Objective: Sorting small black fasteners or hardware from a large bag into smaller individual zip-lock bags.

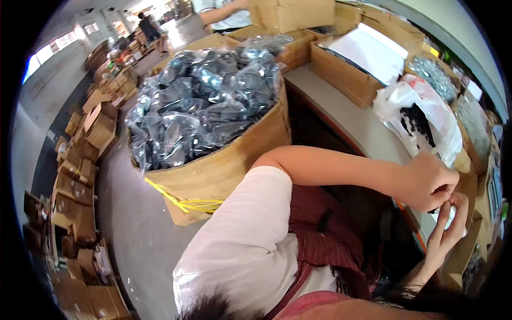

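My left hand [428, 182] reaches across to the right side with its fingers curled closed, meeting my right hand [449, 226] over the work surface. The right hand's thumb and fingers pinch a small piece of pale, shiny plastic [451, 217], perhaps a little bag, with a dark bit beside it. Whatever the left fingers grip is hidden behind them. Just beyond the hands lies an opened white plastic bag [388, 104] with small black pieces [417, 126] showing in its mouth.
A big cardboard box [229, 160], piled with clear bags of dark parts [208, 101], stands to my left with yellow strapping [184, 202]. Smaller cartons [341, 74] line the bench [341, 112]. Another person's arm [226, 12] is at the far side; stacked cartons [74, 186] fill the left wall.
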Available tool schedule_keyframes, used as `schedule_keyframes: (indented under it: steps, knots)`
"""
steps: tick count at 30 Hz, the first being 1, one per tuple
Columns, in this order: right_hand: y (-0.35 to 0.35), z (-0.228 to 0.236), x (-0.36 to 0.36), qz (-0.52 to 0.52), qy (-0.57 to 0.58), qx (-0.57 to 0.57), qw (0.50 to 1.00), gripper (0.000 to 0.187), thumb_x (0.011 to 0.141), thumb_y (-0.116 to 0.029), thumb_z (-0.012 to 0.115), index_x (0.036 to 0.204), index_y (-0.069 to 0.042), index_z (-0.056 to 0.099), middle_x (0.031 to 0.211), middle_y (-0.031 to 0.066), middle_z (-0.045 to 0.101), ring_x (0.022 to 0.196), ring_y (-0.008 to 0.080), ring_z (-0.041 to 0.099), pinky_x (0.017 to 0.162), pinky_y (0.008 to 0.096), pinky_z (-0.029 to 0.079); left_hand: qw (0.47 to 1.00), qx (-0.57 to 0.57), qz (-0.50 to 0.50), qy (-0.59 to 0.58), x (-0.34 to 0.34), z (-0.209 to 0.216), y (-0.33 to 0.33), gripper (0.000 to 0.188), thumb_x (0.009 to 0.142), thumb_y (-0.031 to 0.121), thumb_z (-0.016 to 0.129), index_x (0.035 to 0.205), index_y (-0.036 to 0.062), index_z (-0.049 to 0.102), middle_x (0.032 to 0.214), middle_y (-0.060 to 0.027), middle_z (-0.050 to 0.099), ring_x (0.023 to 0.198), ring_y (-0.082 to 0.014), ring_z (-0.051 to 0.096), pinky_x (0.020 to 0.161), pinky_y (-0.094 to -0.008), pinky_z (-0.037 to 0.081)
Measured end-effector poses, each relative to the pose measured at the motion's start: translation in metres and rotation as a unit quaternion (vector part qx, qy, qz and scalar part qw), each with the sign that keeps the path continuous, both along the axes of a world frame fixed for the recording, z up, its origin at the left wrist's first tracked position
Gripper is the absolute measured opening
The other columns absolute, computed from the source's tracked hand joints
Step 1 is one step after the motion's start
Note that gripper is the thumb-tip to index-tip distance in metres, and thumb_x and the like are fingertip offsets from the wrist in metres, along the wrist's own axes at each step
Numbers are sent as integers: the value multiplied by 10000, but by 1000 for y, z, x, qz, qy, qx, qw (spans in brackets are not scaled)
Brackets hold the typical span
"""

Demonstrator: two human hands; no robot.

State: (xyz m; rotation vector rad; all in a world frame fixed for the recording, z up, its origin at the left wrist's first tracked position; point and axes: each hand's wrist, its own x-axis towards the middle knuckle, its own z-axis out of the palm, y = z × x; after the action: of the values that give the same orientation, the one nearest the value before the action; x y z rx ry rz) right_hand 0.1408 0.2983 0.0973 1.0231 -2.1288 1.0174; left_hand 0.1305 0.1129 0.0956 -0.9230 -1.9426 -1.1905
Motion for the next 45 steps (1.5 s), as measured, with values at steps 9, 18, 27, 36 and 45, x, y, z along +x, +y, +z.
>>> schedule_keyframes:
  steps: [9, 18, 27, 36, 45]
  knots:
    - [35, -20, -6, 5, -153, -124, 980, 188, 916, -145, 614, 1013, 16, 617, 910, 38, 622, 862, 151, 587, 811, 279, 471, 982, 66, -146, -97, -18, -5, 6, 77, 880, 86, 619, 826, 59, 571, 653, -31, 538, 584, -104, 525, 541, -287, 436]
    - [45, -29, -24, 175, -434, -330, 820, 497, 1045, -419, 490, 1121, 58, 613, 942, 142, 670, 786, 245, 696, 742, 364, 567, 860, 171, -252, -408, -46, -8, 16, 146, 990, 151, 584, 953, 11, 609, 833, -66, 657, 702, -123, 608, 580, -263, 491]
    - [54, -53, -30, 139, -449, -318, 823, 151, 951, -86, 659, 1058, 14, 622, 879, 86, 704, 752, 150, 701, 727, 283, 569, 788, 179, -285, -516, -79, -33, 32, 167, 1013, 138, 545, 1059, -1, 623, 995, -102, 690, 859, -166, 665, 699, -286, 537]
    - [57, -57, -33, 48, -434, -312, 844, 232, 946, -222, 688, 804, -61, 604, 712, 10, 642, 609, 67, 588, 537, 216, 452, 772, 9, -289, -567, -86, -51, 7, 275, 972, 200, 628, 1152, -7, 614, 1040, -107, 691, 967, -171, 655, 788, -314, 528]
    - [16, -55, -51, 39, -436, -253, 863, 352, 1022, -345, 589, 930, -16, 673, 744, 38, 672, 606, 95, 612, 549, 228, 481, 715, 57, -335, -611, -98, -53, -12, 192, 939, 123, 671, 1085, 18, 601, 984, -82, 687, 917, -156, 649, 749, -298, 516]
